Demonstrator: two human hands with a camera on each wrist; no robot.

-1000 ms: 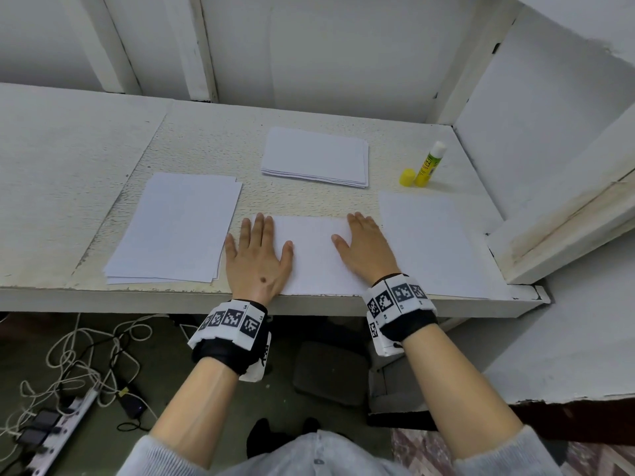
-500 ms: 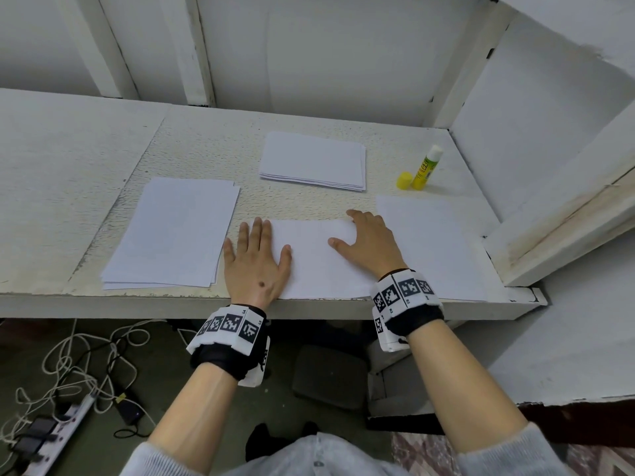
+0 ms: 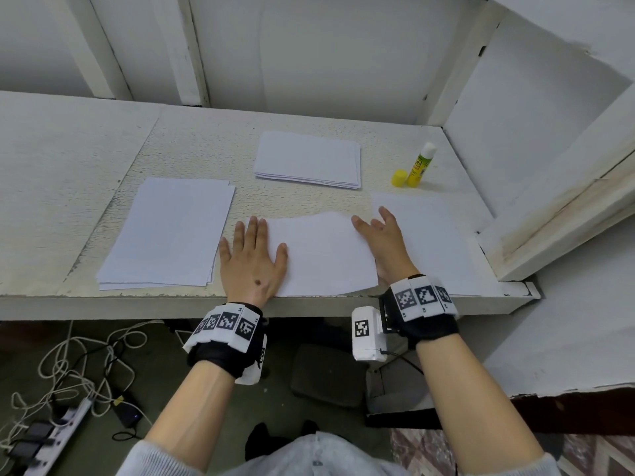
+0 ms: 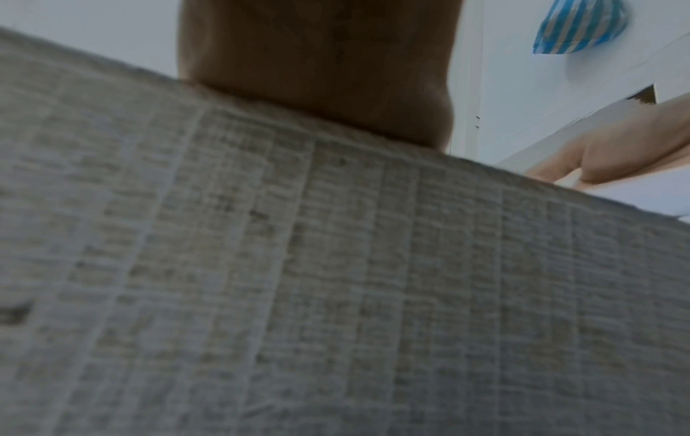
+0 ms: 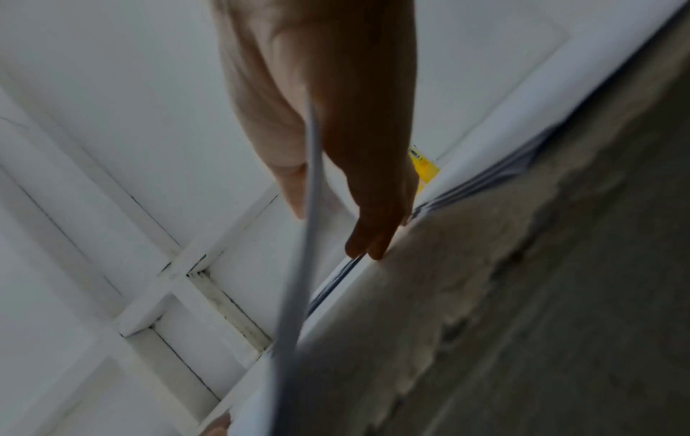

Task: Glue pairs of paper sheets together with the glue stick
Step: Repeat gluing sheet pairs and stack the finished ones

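A white paper sheet lies at the table's front edge between my hands. My left hand presses flat on its left part, fingers straight. My right hand is at the sheet's right edge. In the right wrist view that raised sheet edge runs between the thumb and the fingers, so the hand pinches it. The yellow glue stick stands uncapped at the back right, with its yellow cap beside it. A sliver of the glue stick shows behind my right hand.
A stack of white sheets lies to the left, a smaller stack at the back middle, and more paper under and right of my right hand. A white wall closes the right side. Cables lie on the floor.
My right hand has left the middle of the sheet, slid to its right edge and taken hold of it, lifting it a little. The left hand has stayed flat.
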